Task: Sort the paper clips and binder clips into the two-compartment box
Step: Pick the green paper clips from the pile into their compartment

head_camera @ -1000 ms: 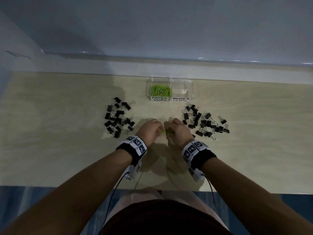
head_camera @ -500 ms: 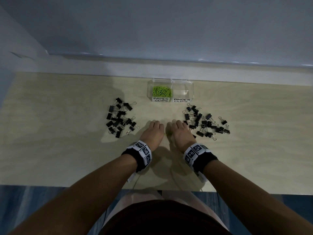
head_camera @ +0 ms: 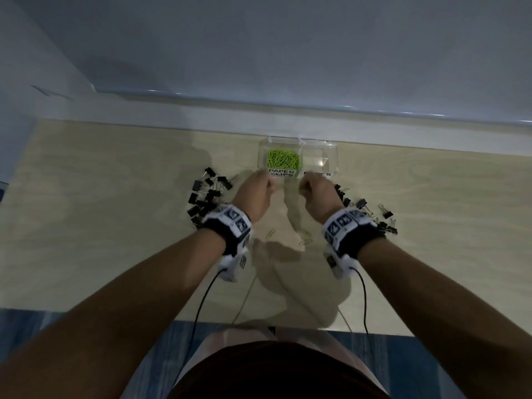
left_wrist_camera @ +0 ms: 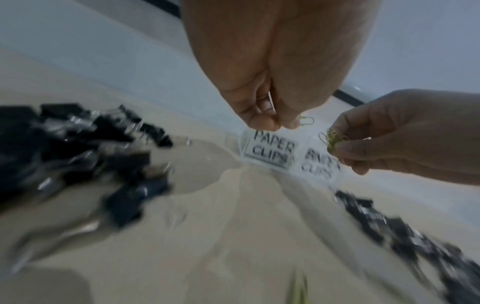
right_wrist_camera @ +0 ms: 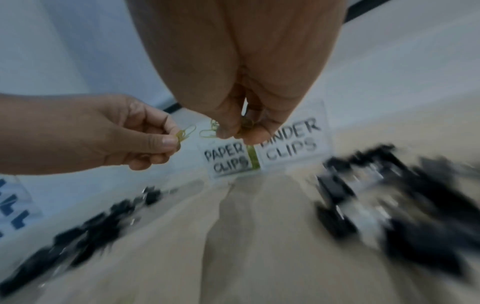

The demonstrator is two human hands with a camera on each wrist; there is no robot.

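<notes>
A clear two-compartment box (head_camera: 328,151) stands at the table's far edge, labelled PAPER CLIPS and BINDER CLIPS. Its left compartment holds a heap of green paper clips (head_camera: 283,159); the right one looks empty. My left hand (head_camera: 254,194) hovers just before the box and pinches green paper clips (left_wrist_camera: 306,120). My right hand (head_camera: 318,197) is beside it, pinching a small bunch of green paper clips (left_wrist_camera: 331,139). Black binder clips lie in two piles, one on the left (head_camera: 207,194) and one on the right (head_camera: 371,214). A few loose paper clips (head_camera: 305,239) lie on the table behind my hands.
The light wooden table (head_camera: 100,226) runs to a white ledge and wall behind the box. Cables hang from both wrist bands toward the table's near edge. The blue patterned floor shows below.
Both hands have lifted off the table with paper clips pinched and moved forward to the front of the box. A few paper clips stayed on the table where the hands were.
</notes>
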